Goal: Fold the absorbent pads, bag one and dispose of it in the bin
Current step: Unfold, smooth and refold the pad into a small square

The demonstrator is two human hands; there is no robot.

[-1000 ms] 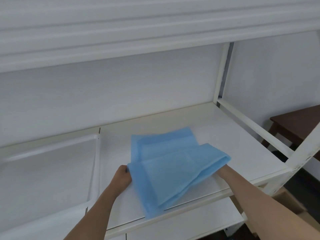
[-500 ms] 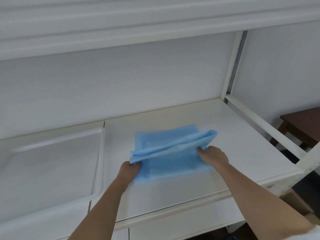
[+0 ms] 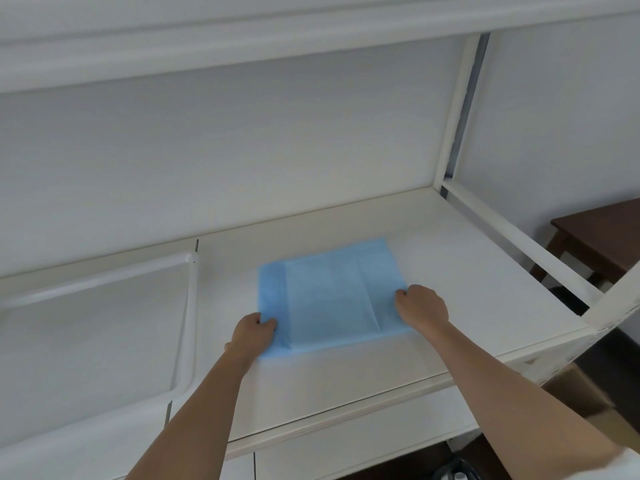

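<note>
A light blue absorbent pad (image 3: 329,296) lies folded flat on the white shelf surface (image 3: 467,271), with fold lines running across it. My left hand (image 3: 254,332) grips its near left corner with curled fingers. My right hand (image 3: 420,308) holds the pad's near right edge, knuckles up and fingers curled onto it. No bag and no bin are in view.
A shallow white tray (image 3: 188,306) sits to the left on the same surface. White frame posts (image 3: 457,109) and a rail (image 3: 519,237) bound the right side. A dark brown wooden table (image 3: 602,237) stands beyond it, and a cardboard box (image 3: 581,393) lies below.
The lifted half of the pad has been brought over and laid down, so the pad now lies flat and folded. Both hands came down onto its near corners.
</note>
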